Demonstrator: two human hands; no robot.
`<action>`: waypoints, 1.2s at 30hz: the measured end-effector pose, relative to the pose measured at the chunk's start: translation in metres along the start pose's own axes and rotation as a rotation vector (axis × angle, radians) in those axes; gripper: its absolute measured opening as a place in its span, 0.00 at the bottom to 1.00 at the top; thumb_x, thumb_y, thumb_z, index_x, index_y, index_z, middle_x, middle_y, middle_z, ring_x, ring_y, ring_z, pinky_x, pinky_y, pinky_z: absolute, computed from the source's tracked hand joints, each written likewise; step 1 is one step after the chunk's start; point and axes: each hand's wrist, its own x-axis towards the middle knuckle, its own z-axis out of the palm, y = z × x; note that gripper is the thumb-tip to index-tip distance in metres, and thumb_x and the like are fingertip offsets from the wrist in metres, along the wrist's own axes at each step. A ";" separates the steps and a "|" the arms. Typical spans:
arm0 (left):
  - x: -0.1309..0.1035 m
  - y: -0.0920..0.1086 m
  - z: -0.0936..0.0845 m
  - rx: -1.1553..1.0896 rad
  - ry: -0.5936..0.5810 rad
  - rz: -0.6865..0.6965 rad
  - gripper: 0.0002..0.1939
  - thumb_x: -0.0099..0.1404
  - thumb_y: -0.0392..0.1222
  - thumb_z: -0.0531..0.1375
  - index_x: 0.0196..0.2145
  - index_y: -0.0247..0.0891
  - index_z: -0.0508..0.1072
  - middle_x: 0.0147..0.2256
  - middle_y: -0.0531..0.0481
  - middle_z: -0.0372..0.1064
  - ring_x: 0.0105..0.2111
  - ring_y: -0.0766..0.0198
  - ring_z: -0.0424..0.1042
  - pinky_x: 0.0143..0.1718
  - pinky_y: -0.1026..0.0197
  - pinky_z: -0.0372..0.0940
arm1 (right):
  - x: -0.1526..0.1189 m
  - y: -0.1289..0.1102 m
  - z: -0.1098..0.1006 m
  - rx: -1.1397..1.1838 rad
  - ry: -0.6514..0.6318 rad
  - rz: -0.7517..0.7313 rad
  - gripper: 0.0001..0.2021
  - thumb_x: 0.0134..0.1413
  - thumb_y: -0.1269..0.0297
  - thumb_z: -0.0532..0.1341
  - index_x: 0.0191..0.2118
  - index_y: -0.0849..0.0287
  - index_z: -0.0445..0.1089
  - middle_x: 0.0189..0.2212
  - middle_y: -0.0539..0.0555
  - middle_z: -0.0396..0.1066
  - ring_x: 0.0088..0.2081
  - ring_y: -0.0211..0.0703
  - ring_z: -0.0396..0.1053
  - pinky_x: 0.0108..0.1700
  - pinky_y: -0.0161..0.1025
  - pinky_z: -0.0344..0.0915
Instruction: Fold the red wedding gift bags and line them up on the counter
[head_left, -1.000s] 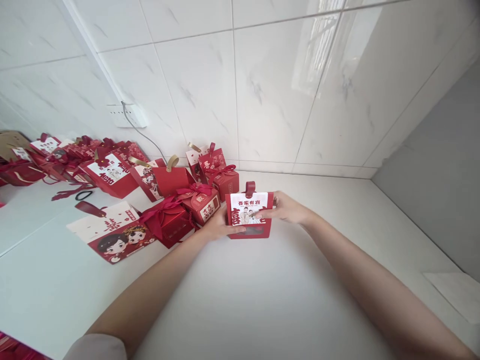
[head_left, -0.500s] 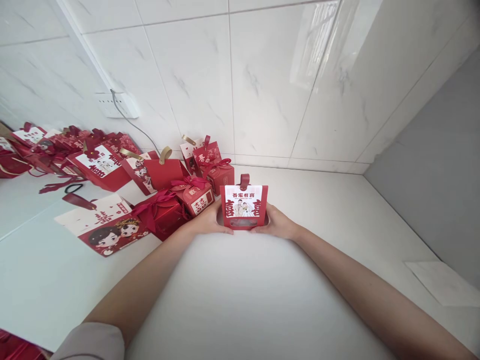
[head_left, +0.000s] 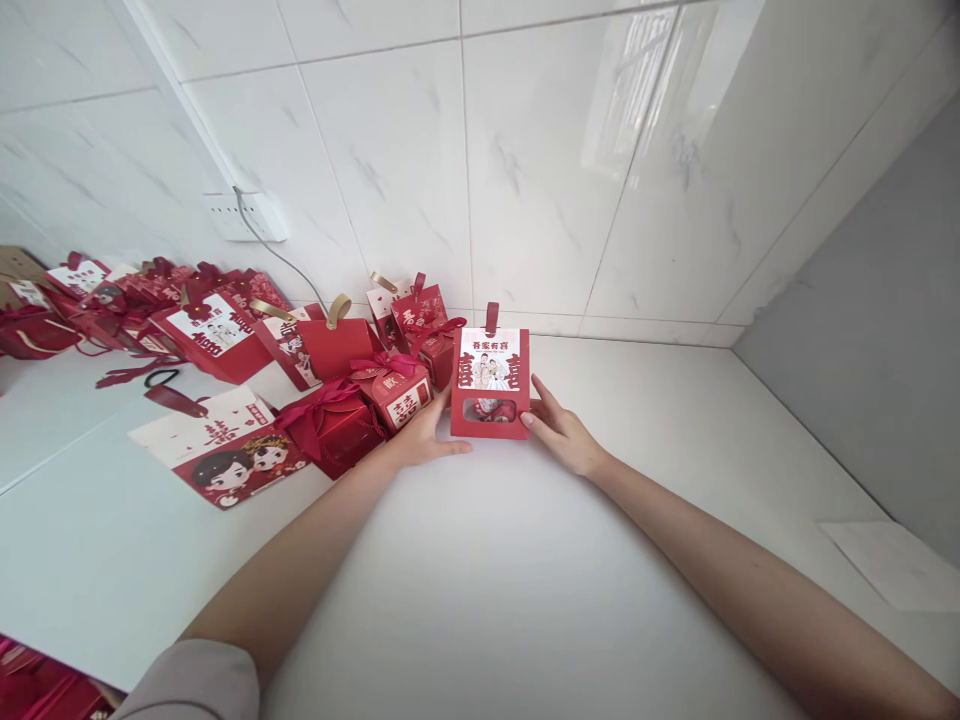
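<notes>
A red gift box with a white flap, a printed bridal couple and a dark red loop handle stands upright on the white table. Small wrapped items show through its front window. My left hand is at its left side, thumb stretched out below the front edge and clear of it; some fingers are hidden behind the box. At the right side, my right hand has its fingers apart, with the thumb at the lower right edge. Neither hand is wrapped round the box.
Close to my left hand are red ribbon-tied boxes and a card-like gift bag. Several more red boxes crowd the left along the tiled wall. A socket with a cable is above them. White paper lies far right.
The box has gone from tilted in both hands to upright, slightly farther back, its window now showing. Both hands have loosened, and the right fingers have spread. The view has shifted slightly.
</notes>
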 end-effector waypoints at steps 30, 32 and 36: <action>0.001 0.033 0.011 0.585 0.065 0.372 0.32 0.69 0.39 0.55 0.68 0.43 0.52 0.66 0.47 0.55 0.66 0.57 0.53 0.67 0.48 0.56 | -0.003 -0.010 0.006 -0.705 0.222 -0.616 0.21 0.66 0.65 0.55 0.63 0.50 0.61 0.59 0.53 0.68 0.61 0.47 0.64 0.66 0.56 0.51; 0.002 0.033 0.013 0.584 0.095 0.385 0.30 0.68 0.38 0.55 0.67 0.44 0.54 0.65 0.48 0.57 0.66 0.57 0.56 0.66 0.48 0.58 | -0.002 -0.011 0.007 -0.712 0.242 -0.619 0.20 0.66 0.66 0.55 0.61 0.52 0.62 0.58 0.54 0.69 0.60 0.46 0.65 0.65 0.55 0.52; 0.005 0.033 0.016 0.600 0.167 0.421 0.27 0.68 0.38 0.57 0.64 0.42 0.60 0.61 0.47 0.64 0.62 0.58 0.62 0.63 0.49 0.62 | -0.002 -0.012 0.009 -0.726 0.279 -0.634 0.18 0.65 0.66 0.57 0.58 0.53 0.65 0.56 0.54 0.71 0.60 0.47 0.66 0.63 0.54 0.56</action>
